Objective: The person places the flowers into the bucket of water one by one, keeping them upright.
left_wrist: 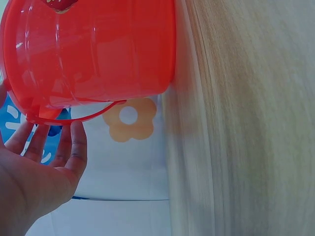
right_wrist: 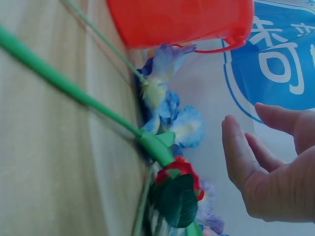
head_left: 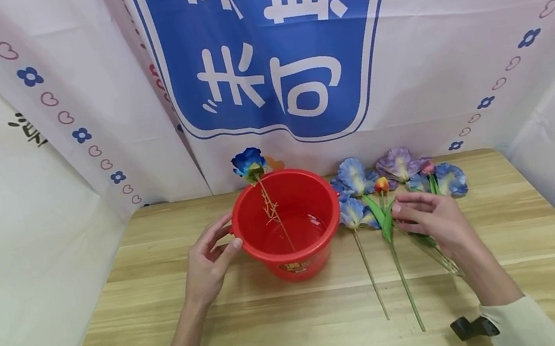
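My left hand (head_left: 204, 263) is at the left side of a red plastic bucket (head_left: 300, 263), its fingertips touching the rim and the thin handle (left_wrist: 81, 118). A blue artificial rose (head_left: 248, 162) leans in the bucket, bloom above the back rim. My right hand (head_left: 434, 218) hovers over the flowers right of the bucket, with nothing between thumb and fingers. Below it lies an orange-red artificial tulip (head_left: 381, 185) with a long green stem. Beside the tulip is a blue iris (head_left: 353, 212). A red flower (right_wrist: 179, 169) with a dark leaf shows in the right wrist view.
More blue irises (head_left: 354, 176), a purple iris (head_left: 398, 163) and a pink bud (head_left: 427, 167) lie toward the back of the wooden table (head_left: 293, 340). Behind the table hangs a printed cloth (head_left: 437, 81). Small crumbs lie near the stems.
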